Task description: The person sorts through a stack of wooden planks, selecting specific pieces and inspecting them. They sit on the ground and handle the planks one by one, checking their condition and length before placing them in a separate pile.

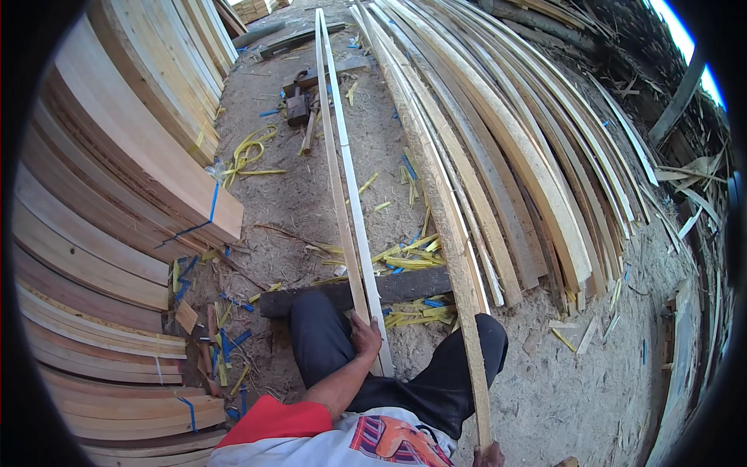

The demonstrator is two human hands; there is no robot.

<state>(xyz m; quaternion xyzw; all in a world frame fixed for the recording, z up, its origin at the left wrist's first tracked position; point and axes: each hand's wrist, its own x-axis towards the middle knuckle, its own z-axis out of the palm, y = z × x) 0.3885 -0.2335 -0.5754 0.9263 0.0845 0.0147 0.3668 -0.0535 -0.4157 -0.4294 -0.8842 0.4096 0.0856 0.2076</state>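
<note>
I am seated with knees apart. My left hand (366, 336) is closed round the near part of a thin, pale wooden strip (346, 233) that stretches far ahead. A whiter strip (361, 233) lies right beside it, its near end between my legs. At the lower edge, my right hand (489, 455) grips the near end of a long, rough-faced wooden strip (471, 335). That strip passes by my right knee toward the pile on the right. Part of the right hand is cut off by the picture's edge.
A dark timber block (408, 286) lies crosswise under the strips. Long boards (537, 148) fan out at the right; strapped plank stacks (148, 156) fill the left. A metal tool (298, 109), yellow strapping (249, 152) and blue scraps (226, 342) lie on the sandy ground.
</note>
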